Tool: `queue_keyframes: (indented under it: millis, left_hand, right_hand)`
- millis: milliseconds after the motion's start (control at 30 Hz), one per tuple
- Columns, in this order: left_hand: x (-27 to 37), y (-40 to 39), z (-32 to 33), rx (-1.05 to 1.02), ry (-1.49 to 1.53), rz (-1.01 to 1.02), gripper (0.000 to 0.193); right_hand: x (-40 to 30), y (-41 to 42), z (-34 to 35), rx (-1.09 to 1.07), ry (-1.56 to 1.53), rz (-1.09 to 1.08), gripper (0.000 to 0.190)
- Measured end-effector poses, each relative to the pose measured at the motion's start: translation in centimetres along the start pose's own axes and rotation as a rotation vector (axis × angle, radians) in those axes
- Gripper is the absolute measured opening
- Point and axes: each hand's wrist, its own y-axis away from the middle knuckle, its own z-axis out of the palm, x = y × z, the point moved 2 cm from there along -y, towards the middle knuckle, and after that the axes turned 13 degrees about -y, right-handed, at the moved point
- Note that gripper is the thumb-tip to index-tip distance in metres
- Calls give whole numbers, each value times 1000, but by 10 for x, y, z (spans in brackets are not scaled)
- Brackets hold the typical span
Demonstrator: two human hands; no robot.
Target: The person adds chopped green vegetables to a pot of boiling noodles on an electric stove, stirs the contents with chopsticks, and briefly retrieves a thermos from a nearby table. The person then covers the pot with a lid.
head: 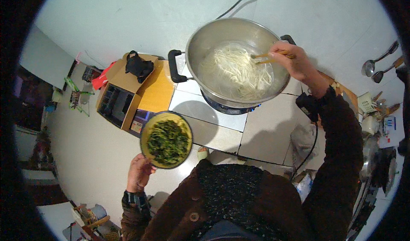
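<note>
My left hand (140,172) grips the rim of a round bowl (143,138) of chopped leafy greens (168,141), held left of and lower than the pot in view. My right hand (290,58) holds a pair of wooden chopsticks (272,54) over a large steel pot (209,33) with black side handles. The chopstick tips touch pale noodles (237,68) lying in cloudy liquid in the pot. Beneath the pot is a dark round cooker (224,108) with small blue lights.
An opened cardboard box (128,113) with a black item (139,66) on it stands left of the pot. A grey cloth (304,141) and a black cable (312,151) lie on the right. Ladles (370,67) hang on the right wall; behind the pot runs another cable (238,1).
</note>
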Motion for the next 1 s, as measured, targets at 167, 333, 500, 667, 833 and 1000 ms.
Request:
queue_keyframes:
  millis: [167, 333, 500, 667, 833, 1000]
  left_hand:
    - [38, -40, -62, 43, 15, 62, 2]
    - [75, -80, -90, 12, -46, 117, 3]
    - [61, -100, -100, -41, 0, 188, 5]
    - [52, -104, -103, -109, 13, 223, 7]
    - [42, -101, -93, -151, 37, 250, 11]
    - [40, -105, -93, -196, -9, 282, 16]
  right_hand:
    - [-23, -13, 39, -127, -448, 263, 14]
    - [-32, 12, 15, -43, -406, 466, 12]
    - [-49, 39, 11, 118, -198, 309, 12]
    - [-72, 41, 70, 29, -246, 123, 13]
    - [-51, 36, 67, 63, -52, 25, 12]
    - [-42, 48, 58, 154, 31, 6, 13]
